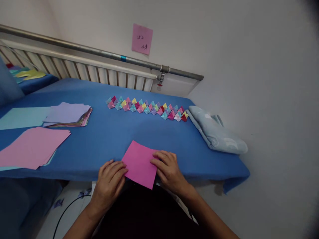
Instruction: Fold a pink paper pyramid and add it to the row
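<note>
the sheet [140, 164] lies directly between the two hands, at the near edge of the table [104, 139]. it is pink, roughly square and set at a slant, so no long axis can be assigned. its near corner projects past the table edge towards the person.

both hands touch the sheet, and neither is clearly nearer. left hand [112, 179]: positioned at the left edge, back upward, fingers side by side and pointing right, tips on the paper. right hand [167, 168]: positioned at the right edge, fingers bent and pointing left, tips on the paper near the far right corner. the thumbs are not clearly visible; whether either hand is clamped on the sheet or only rests on it cannot be told. both forearms enter from the near side and converge on the sheet.

surrounding items: beyond the sheet, a row [147, 108] of folded paper pieces; well to the left, loose paper [35, 146]; to the right, a folded blanket [216, 132].
</note>
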The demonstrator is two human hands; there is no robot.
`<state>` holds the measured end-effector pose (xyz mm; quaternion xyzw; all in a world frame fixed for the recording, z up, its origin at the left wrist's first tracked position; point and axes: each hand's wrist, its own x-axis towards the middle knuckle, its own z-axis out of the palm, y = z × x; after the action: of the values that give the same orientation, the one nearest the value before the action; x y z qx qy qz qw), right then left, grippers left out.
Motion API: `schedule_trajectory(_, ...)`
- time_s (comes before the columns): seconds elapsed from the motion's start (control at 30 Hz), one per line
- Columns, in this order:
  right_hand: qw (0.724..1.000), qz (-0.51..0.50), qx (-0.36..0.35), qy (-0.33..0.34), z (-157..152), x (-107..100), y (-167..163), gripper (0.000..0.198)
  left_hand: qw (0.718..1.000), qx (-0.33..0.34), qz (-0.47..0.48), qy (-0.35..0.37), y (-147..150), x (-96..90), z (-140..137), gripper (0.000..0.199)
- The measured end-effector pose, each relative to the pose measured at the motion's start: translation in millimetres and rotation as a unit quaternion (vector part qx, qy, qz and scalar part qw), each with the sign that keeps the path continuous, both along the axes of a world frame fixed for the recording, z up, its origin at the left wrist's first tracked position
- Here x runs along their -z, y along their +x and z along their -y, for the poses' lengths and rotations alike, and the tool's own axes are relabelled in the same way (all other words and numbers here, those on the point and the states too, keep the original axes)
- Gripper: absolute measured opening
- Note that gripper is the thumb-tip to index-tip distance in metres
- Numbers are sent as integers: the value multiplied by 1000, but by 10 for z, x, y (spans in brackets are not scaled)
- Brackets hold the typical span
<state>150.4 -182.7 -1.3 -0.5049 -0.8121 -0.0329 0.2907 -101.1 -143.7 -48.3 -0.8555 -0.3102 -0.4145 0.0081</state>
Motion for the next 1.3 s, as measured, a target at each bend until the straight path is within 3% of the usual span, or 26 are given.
schedule_trajectory(0.2, 1000, -12, -21, 0, 115, 66, -11, 34, 999, 31, 7, -19, 50, -117, 100, 26)
schedule_trajectory(0.33, 997, -59, -40, -36, 108, 75, 71, 31, 996, 45, -46, -63, 25, -166, -25, 38)
schedule_trajectory(0.5, 990, -114, -5, -79, 108, 54, 88, 28, 990, 60, -73, -107, 52, -235, -147, 30)
schedule_trajectory(0.67, 980, -154, 82, -97, 74, 86, 50, 33, 990, 8, -50, -133, 162, -267, -127, 14)
schedule_trajectory(0.93, 948, -215, 198, -128, -38, 73, -20, 48, 977, -129, -45, -162, 330, -268, -182, 31)
schedule_trajectory(1.3, 954, -134, 219, -156, -95, 31, -39, 47, 971, -182, -61, -140, 380, -244, -191, 29)
